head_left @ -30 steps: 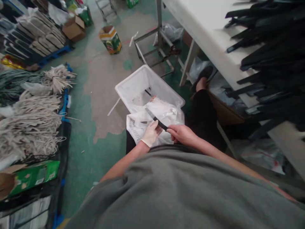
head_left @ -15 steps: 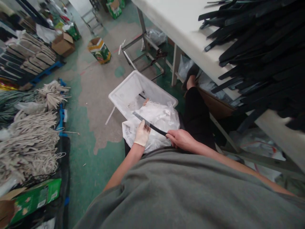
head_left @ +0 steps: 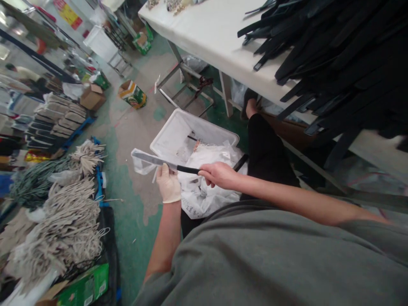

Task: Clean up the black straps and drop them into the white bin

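A long black strap [head_left: 188, 170] stretches between my hands above my lap. Its far end lies inside a clear plastic sleeve [head_left: 140, 162] that sticks out to the left. My left hand [head_left: 168, 185], in a pale glove, pinches the sleeved part with the thumb on top. Bare fingers of my right hand [head_left: 219, 175] close round the strap's other end. Below them, a crumpled white plastic bag [head_left: 204, 197] rests on my lap and against a white bin [head_left: 172, 131]. Another dark strip [head_left: 240, 162] lies on the bag at the right.
Many black straps [head_left: 344, 63] are heaped on the white table [head_left: 204, 38] at my right, some overhanging its edge. Bundles of beige cords [head_left: 70, 216] lie on a pallet at left. A cardboard box [head_left: 132, 94] and a metal frame [head_left: 188, 85] stand ahead.
Both hands have moved left with the strap, which now lies flatter across the view. The clear sleeve now shows spread out beyond my left hand. The camera view has shifted too.
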Available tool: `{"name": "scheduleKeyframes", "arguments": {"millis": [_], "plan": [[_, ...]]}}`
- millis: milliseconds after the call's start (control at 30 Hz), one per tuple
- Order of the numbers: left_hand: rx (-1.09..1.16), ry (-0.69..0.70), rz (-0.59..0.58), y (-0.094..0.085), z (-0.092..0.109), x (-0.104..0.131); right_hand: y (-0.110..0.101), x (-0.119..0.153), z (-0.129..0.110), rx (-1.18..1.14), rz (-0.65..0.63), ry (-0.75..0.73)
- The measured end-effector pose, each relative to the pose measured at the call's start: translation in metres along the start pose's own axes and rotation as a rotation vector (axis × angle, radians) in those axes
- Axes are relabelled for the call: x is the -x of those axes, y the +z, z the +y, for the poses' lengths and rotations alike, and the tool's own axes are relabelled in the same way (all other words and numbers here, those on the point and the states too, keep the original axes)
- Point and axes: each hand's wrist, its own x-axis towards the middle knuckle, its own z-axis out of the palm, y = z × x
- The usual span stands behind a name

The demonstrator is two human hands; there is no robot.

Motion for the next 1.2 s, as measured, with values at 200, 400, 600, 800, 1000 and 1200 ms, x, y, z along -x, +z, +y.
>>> {"name": "scheduleKeyframes", "arguments": {"millis": [200,400,600,800,1000,1200], "plan": [[-0.165,0.312,-0.052,0.006,0.039,-0.028,-0.001,-0.017,-0.012,0.058,0.085,-0.163],[-0.066,-0.362,-0.037,-0.018,-0.036,0.000,0.008,0.013,0.031,0.142,-0.021,0.110],[-0.036,-0.696,-0.029,-0.019,-0.086,0.046,0.009,0.037,0.042,0.256,-0.058,0.281],[-0.005,-0.699,-0.139,-0.007,-0.079,0.048,0.010,0.005,0.030,0.235,-0.042,0.212],[-0.062,-0.594,-0.070,-0.013,-0.063,0.028,0.008,0.007,0.033,0.281,-0.114,0.225],[-0.069,-0.639,-0.126,0.000,-0.067,0.041,0.006,-0.003,0.030,0.176,-0.086,0.189]]}}
